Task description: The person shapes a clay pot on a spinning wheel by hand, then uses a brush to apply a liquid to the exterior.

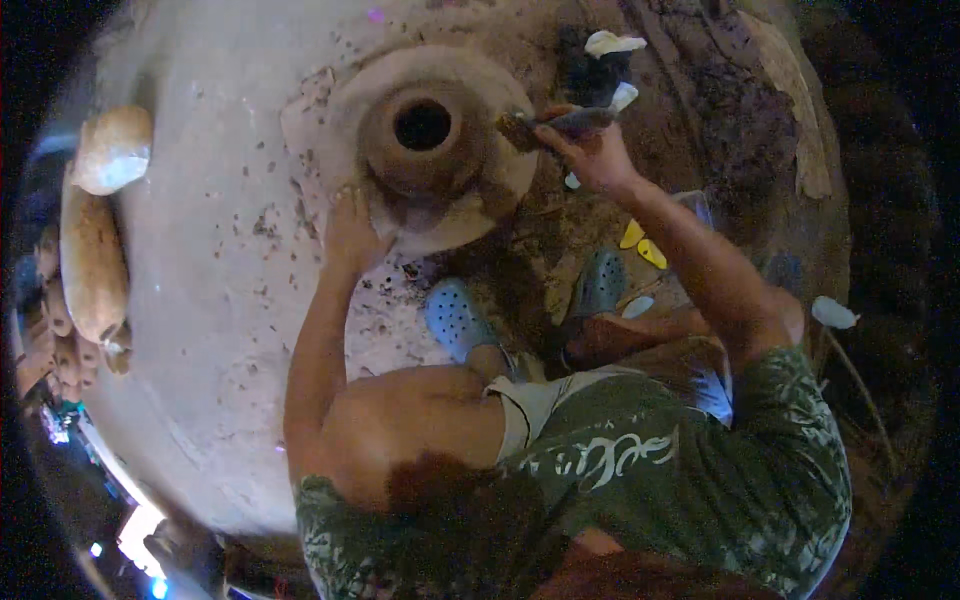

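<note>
A brown clay pot [385, 165] with a round dark mouth stands on a wide pale disc [460, 235]. My left hand [352, 232] rests at the disc's near left edge, its fingers stretched out and holding nothing. On the other side, my right hand [595, 158] is closed around a brush-like tool [520, 132]. The tool's dark brownish tip points left, over the disc's right edge and apart from the pot. A pale piece shows just above my right hand; I cannot tell if it belongs to the tool.
My feet in blue-grey clogs [458, 318] are close below the disc. Yellow pieces [650, 252] and a clear container [692, 207] lie under my right forearm. A whitish lump [612, 43] sits at the far right. Large tan clay vessels [95, 265] line the left edge.
</note>
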